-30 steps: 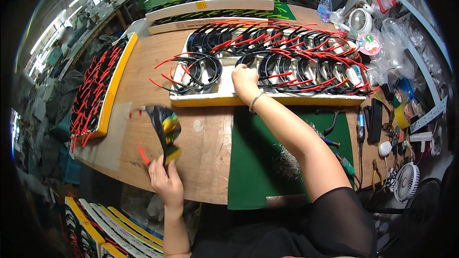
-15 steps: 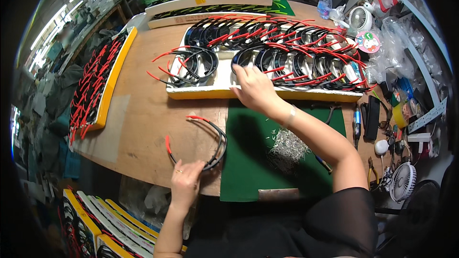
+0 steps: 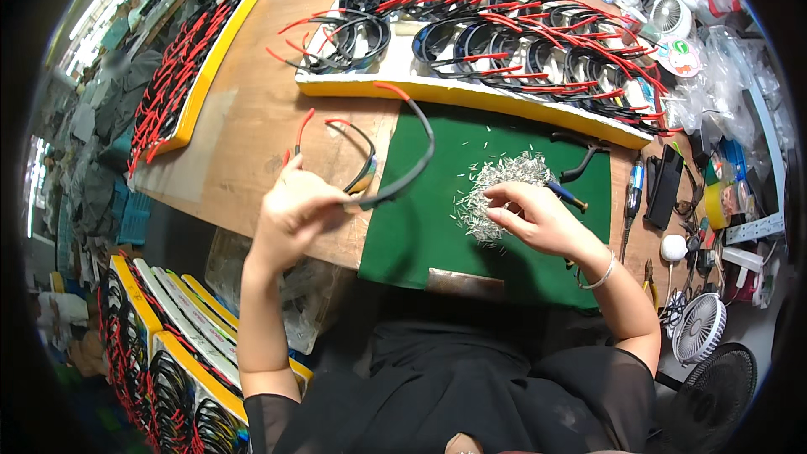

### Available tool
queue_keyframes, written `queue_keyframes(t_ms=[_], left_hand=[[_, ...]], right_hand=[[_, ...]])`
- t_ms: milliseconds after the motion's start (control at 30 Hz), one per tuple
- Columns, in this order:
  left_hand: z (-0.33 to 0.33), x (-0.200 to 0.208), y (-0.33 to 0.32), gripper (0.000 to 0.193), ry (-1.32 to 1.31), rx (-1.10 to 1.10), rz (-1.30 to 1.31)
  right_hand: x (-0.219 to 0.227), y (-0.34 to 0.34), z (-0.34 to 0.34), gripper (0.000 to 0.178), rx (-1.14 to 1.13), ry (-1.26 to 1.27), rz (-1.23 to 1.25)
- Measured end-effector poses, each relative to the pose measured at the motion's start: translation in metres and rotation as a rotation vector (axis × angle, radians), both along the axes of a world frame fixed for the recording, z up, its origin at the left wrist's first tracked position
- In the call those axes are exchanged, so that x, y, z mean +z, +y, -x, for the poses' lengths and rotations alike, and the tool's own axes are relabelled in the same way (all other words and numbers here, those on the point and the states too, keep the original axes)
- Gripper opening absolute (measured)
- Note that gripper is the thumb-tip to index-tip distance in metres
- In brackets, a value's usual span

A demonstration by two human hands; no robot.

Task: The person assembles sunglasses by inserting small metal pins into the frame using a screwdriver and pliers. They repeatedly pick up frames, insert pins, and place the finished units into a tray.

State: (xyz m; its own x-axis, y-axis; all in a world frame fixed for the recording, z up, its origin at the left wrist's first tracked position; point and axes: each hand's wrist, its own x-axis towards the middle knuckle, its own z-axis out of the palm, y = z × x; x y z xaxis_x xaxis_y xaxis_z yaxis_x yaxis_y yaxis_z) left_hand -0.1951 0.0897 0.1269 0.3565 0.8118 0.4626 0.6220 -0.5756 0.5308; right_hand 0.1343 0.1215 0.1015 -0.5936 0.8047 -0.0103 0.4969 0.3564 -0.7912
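My left hand (image 3: 298, 212) is closed on a pair of glasses (image 3: 418, 164) with a dark curved frame and red temple tips, raised over the left edge of the green mat (image 3: 403, 244). Just behind it shows a second curved piece (image 3: 371, 151) with red tips and a shiny coloured lens; whether it is held too or lies on the table I cannot tell. My right hand (image 3: 542, 217) reaches into a heap of tiny silver pins (image 3: 525, 170), thumb and forefinger slightly apart. Nothing shows between them.
Beyond the mat stands a yellow-sided foam tray (image 3: 471, 94) of similar glasses, with another tray (image 3: 197, 105) at the left. Black pliers (image 3: 580, 168) and a blue-handled tool (image 3: 567, 195) lie beside the pins. An electric screwdriver (image 3: 634, 189) and a fan (image 3: 699, 328) are at the right.
My right hand has left the foam tray and come down to the pins. My left hand has lifted, with glasses in it. The whole view has shifted, so the trays appear higher.
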Motion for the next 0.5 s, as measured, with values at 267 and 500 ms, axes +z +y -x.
queue_keyframes(t_ms=[267,500], left_hand=[[-0.095,-0.012,-0.045,0.014,0.229,-0.393,-0.113],[-0.107,-0.029,-0.043,0.018,0.243,-0.379,-0.089]], right_hand=[[-0.029,-0.042,-0.04,0.029,-0.282,0.309,0.254],[-0.016,-0.072,-0.076,0.016,-0.407,0.676,0.641]])
